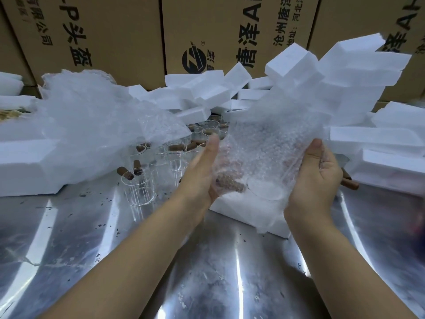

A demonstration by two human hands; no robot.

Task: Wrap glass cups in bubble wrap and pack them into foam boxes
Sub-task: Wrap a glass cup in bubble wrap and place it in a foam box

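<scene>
Head view: two bare forearms stretch over a shiny metal desk (207, 279) towards its far edge.
Left hand (201, 173): its palm lies against the left side of a bubble wrap (271, 139) sheet with the thumb pointing up. Its fingers (226, 163) curl behind the sheet and show pink through it, so they are gripping the wrap.
Right hand (318, 178): it cups the sheet's right side with the thumb on the near face, pinching the film. The other fingers are hidden behind the wrap.
Glass cup (264, 187): it lies inside the sheet, held between the two hands above the desk, with its round base towards the camera (the walls are hard to make out through the bubbles).
Cork (230, 183): brown, it shows through the wrap just beside the cup's base, near the left palm.
Foam box (241, 212): white, it sits on the middle of the desk directly below the hands.
Loose cups (140, 187): clear glasses stand in a cluster left of the hands, running towards the far edge, with brown stoppers (125, 173) lying on or among them.
Wrap pile (92, 125): a heap of bubble film sits at the desk's far left corner, draped over white foam.
Foam stack (358, 72): white boxes are piled along the far edge and the far right corner.
Cartons (110, 31): brown cardboard printed with black characters stands behind the desk.
</scene>
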